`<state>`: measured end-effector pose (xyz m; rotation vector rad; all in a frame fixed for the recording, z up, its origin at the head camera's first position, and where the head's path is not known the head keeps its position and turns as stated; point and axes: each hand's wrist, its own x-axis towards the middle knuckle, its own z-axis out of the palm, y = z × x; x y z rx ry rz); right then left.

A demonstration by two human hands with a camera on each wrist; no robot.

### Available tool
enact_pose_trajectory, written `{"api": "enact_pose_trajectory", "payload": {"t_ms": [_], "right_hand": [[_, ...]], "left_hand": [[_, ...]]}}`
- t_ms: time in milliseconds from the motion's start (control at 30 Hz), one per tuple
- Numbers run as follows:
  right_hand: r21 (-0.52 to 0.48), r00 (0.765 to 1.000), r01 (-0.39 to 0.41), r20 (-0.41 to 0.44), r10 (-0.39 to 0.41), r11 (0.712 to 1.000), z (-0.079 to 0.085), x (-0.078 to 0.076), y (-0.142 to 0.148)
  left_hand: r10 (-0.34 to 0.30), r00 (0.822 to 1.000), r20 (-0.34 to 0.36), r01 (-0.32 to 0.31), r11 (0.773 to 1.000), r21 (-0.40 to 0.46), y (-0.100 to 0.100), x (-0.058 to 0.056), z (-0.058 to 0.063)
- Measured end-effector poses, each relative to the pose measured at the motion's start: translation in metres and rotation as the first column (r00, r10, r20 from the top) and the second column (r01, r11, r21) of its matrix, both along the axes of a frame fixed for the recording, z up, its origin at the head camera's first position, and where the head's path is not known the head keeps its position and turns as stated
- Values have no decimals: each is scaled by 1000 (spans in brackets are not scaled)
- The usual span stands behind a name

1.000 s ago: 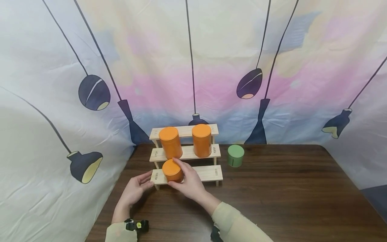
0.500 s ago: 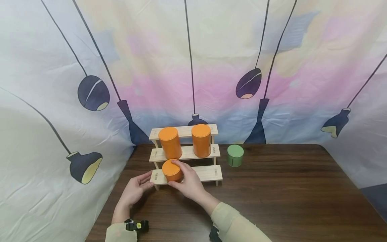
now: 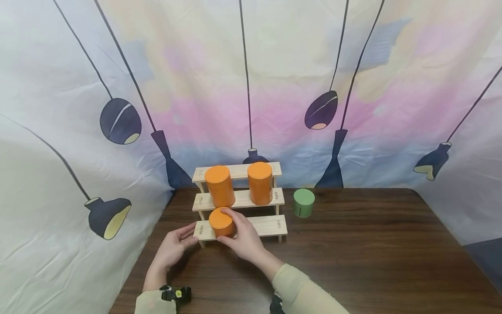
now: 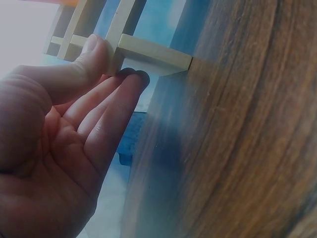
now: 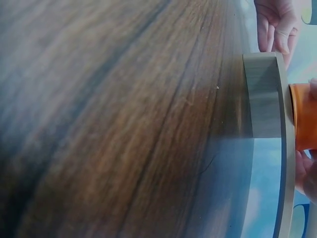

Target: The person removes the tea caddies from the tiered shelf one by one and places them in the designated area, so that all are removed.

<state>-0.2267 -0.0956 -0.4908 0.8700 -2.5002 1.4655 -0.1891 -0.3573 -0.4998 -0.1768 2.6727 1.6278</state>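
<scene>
My right hand (image 3: 243, 237) grips a short orange tin (image 3: 221, 220), thumb on its front and fingers across its far side. The tin stands on the left part of the lowest tier of a three-tier wooden stand (image 3: 270, 224). At that tier's left end, my left hand (image 3: 172, 248) touches the wood with thumb and straight fingers. The left wrist view shows this hand (image 4: 64, 134) beside the board end, palm uncurled. On the middle tier stand two tall orange tins, one on the left (image 3: 219, 187) and one on the right (image 3: 260, 185).
A short green tin (image 3: 303, 203) stands on the dark wooden table (image 3: 353, 253), right of the stand. Behind the table hangs a cloth backdrop (image 3: 290, 65) printed with lamps. The cloth also runs along the left side.
The right index finger shifts slightly on the short orange tin's lid edge. Otherwise both hands and the tins keep their places, and the head view drifts a little.
</scene>
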Motion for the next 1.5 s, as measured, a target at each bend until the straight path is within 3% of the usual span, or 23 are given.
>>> {"api": "enact_pose_trajectory", "payload": {"t_ms": [1033, 1500], "right_hand": [[9, 999, -12, 31, 12, 1000, 2, -2, 4], [-96, 992, -64, 106, 74, 993, 3, -1, 17]], "left_hand": [[-12, 1000, 3, 12, 1000, -12, 0, -2, 3], [-1, 1000, 15, 0, 1000, 12, 0, -1, 0]]}}
